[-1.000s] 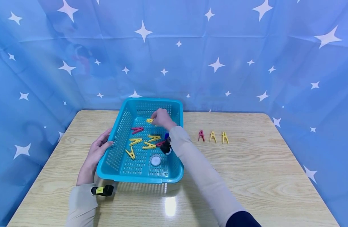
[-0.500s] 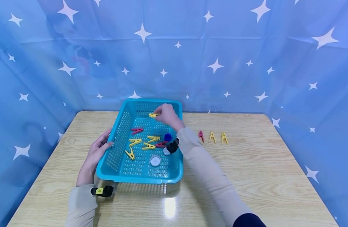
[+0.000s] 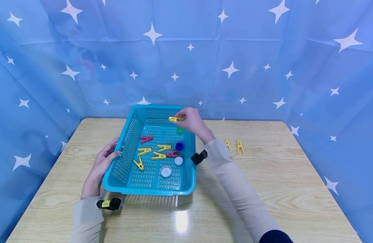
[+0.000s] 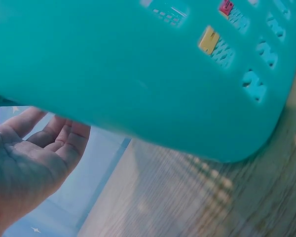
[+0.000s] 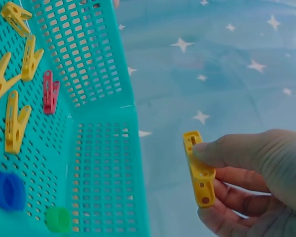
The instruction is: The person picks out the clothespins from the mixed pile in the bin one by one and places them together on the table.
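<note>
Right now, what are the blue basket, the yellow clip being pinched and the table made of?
The blue basket looks like plastic, smooth and shiny, with neat rows of holes. The yellow clip in the right hand seems hard plastic too: one even colour, with moulded slots. The table shows wood grain and a glossy reflection; it may be wood or a printed covering.

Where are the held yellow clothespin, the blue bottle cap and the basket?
Held yellow clothespin (image 5: 201,172): right wrist view, mid-body.
Blue bottle cap (image 3: 179,146): head view, its middle.
Teal basket (image 3: 147,192): head view, front rim.

White glare on the brightly lit table (image 3: 274,182), dimmer wrist views
</note>
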The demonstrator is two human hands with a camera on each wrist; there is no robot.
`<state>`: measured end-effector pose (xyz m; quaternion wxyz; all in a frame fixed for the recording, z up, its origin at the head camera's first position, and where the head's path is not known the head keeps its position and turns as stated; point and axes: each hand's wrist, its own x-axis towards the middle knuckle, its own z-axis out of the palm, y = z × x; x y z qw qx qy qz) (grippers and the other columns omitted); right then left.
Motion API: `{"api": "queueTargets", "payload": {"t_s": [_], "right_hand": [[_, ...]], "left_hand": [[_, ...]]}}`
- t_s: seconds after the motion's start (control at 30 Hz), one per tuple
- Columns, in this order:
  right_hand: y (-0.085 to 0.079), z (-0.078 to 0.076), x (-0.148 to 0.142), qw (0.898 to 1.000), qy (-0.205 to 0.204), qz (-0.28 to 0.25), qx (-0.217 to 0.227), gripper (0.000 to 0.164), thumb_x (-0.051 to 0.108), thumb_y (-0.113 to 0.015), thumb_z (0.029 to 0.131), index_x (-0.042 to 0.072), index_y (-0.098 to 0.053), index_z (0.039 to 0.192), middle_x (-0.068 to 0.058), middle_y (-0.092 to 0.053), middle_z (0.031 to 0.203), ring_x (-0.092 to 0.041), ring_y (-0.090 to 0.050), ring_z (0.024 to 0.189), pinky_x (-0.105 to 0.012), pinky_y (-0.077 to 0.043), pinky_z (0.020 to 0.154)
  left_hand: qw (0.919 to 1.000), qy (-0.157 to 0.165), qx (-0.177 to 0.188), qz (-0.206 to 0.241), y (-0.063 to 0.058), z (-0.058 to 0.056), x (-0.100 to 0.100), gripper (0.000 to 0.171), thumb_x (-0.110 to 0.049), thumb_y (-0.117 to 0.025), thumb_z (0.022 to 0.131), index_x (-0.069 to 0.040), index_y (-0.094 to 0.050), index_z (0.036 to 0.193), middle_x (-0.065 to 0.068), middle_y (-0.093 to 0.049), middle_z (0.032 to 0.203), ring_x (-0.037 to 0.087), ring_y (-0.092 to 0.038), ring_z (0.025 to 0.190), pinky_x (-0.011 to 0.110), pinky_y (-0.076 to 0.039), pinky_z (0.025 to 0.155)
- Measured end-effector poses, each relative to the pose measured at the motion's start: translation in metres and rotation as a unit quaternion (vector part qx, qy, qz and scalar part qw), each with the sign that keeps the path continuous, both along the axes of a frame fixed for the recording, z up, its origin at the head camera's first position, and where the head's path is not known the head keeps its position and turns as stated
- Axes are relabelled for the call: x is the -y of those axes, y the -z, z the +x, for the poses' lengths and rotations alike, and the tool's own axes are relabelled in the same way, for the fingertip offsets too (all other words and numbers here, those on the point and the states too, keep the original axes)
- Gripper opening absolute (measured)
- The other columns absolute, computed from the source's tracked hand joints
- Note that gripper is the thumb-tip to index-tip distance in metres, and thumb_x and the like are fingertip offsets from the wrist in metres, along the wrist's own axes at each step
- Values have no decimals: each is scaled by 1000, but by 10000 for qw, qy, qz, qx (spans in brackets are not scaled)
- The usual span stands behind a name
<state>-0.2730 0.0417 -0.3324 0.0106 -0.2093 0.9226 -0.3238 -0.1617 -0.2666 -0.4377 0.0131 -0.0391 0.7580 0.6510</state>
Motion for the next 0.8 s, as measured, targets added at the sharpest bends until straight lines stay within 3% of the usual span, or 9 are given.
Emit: {"api": "queueTargets", "payload": {"t_s": [0.37, 0.6, 0.8], "right_hand": [[2, 20, -46, 9988, 152, -181, -439, 26, 11, -65, 87, -1, -67, 111, -14, -62, 108, -30, -57, 96, -40, -48, 80], [7, 26, -81, 9969, 514, -290, -514, 26, 8, -67, 85, -3, -67, 109, -18, -62, 107, -31, -58, 91, -41, -50, 76], [13, 29, -112, 9945, 894, -214, -492, 28, 8, -67, 85, -4, -66, 111, -20, -60, 109, -33, -58, 93, -43, -49, 78]], "left_hand": [[10000, 17, 67, 13, 0, 0, 0, 58, -18, -48, 98, -14, -23, 150, 19, -32, 143, 8, -44, 110, 17, -46, 78], [9998, 32, 203, -35, 1, -1, 2, 57, -19, -46, 99, -17, -22, 151, 18, -30, 145, 14, -42, 115, 17, -46, 78], [9998, 23, 207, -27, 0, -1, 2, 58, -19, -47, 98, -17, -22, 150, 17, -31, 144, 9, -44, 110, 17, -46, 78]]}}
